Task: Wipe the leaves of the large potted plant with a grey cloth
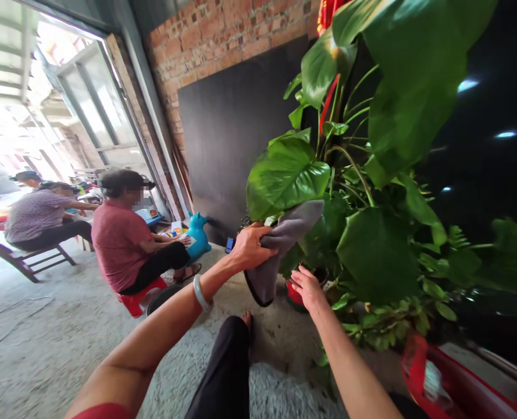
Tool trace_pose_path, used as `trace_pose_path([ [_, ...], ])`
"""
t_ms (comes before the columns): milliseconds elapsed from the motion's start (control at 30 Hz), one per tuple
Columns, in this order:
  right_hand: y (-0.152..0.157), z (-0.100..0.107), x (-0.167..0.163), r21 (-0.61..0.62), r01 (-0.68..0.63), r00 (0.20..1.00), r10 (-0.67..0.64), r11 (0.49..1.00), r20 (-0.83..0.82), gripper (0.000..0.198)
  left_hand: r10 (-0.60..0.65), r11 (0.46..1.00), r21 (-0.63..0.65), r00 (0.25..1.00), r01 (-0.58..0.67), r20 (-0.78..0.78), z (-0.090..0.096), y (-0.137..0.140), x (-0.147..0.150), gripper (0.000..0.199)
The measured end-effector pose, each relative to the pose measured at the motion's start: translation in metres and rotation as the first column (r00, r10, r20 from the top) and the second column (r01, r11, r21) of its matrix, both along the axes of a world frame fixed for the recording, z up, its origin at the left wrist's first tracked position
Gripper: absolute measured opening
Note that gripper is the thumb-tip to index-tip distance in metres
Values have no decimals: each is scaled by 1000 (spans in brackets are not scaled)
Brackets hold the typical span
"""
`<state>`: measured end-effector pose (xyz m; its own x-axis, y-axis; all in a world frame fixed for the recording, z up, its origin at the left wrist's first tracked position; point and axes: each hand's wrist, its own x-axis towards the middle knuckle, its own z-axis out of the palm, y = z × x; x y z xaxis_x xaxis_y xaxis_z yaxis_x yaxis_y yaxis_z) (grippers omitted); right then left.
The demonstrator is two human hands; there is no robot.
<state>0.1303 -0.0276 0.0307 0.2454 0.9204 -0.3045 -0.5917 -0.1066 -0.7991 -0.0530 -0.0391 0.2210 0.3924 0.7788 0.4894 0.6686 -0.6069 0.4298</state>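
My left hand (253, 247) grips a grey cloth (280, 238), which drapes down below my fingers and reaches up to the right. Just above it hangs a broad glossy leaf (288, 177) of a tall potted plant; the cloth's top edge meets the leaf's lower side. Below and to the right, my right hand (308, 286) is held out with its fingers apart and nothing in them. Behind that hand a red pot (295, 295) is partly covered. A large dark leaf (378, 256) hangs to the right of my right hand.
A person in a red shirt (121, 244) sits on a red stool (138, 299) at the left, near a blue animal-shaped toy (197, 235). Farther back are other seated people and a wooden chair (27, 262). A dark board (236, 128) leans on the brick wall. At lower right lies a red bag (441, 372).
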Motion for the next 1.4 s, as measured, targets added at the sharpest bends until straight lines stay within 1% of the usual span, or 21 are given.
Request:
trace_pose_path([
  [67,23,1,-12,-7,-1,1000,2,1000,21,24,25,997,78,1000,-26,12,-4,5,-2,26],
  [133,30,-3,-18,-8,-15,999,15,1000,33,23,37,997,68,995,-31,-91,-16,11,-8,28],
  [233,18,-13,-18,-7,-19,998,19,1000,52,27,-105,976,-218,914,19,-393,-36,13,-25,24],
  [300,4,-18,-13,-7,-15,997,16,1000,69,31,-252,917,-392,867,72,-429,-39,6,-35,22],
  [333,-2,-20,-10,-4,-13,997,14,1000,78,32,-299,900,-417,875,126,-381,-36,2,-38,22],
  [400,-13,-19,-5,18,-5,996,3,1000,91,36,-332,911,-324,920,255,-208,-23,-4,-35,19],
  [467,-18,-15,-3,49,9,995,-14,999,101,39,-308,947,-97,951,307,-3,-9,-2,-21,19],
  [533,-20,-10,-3,70,21,994,-28,997,104,39,-241,968,98,963,230,122,-5,7,-2,19],
  [567,-20,-8,-2,76,23,994,-31,997,102,38,-191,976,130,974,175,120,-8,14,6,20],
  [667,-21,-4,4,86,21,997,-27,996,78,34,-81,996,-52,986,74,-146,-31,23,12,19],
  [733,-22,-4,11,86,24,998,-29,996,56,31,-195,957,-268,933,114,-301,-42,16,1,14],
  [800,-23,-3,18,82,39,998,-43,996,39,28,-373,886,-388,887,254,-272,-40,2,-11,14],
  [867,-24,-2,20,83,51,998,-53,995,25,27,-459,862,-310,878,402,-138,-23,-11,-14,14],
  [933,-26,-1,18,93,48,999,-50,994,12,32,-446,892,-75,895,446,16,0,-14,-2,15],
  [1000,-28,-1,13,110,36,999,-36,993,1,37,-369,925,161,916,345,156,15,-5,18,17],
  [1067,-30,-2,9,123,26,1000,-25,992,-10,39,-248,947,256,948,194,198,11,10,37,16],
  [1167,-31,-5,14,126,27,999,-23,992,-31,37,-139,982,116,988,146,-68,-27,24,38,9],
  [1233,-31,-8,21,118,33,999,-29,992,-40,33,-206,978,-85,938,189,-280,-54,21,21,5],
  [1267,-31,-9,24,115,35,999,-31,993,-43,32,-256,962,-173,916,211,-308,-61,17,10,6],
  [1333,-32,-10,27,117,34,999,-28,993,-44,34,-329,931,-241,916,275,-228,-58,6,-7,4],
  [1400,-31,-9,25,135,21,999,-15,991,-44,36,-341,934,-132,938,332,-53,-37,-1,-11,7],
])
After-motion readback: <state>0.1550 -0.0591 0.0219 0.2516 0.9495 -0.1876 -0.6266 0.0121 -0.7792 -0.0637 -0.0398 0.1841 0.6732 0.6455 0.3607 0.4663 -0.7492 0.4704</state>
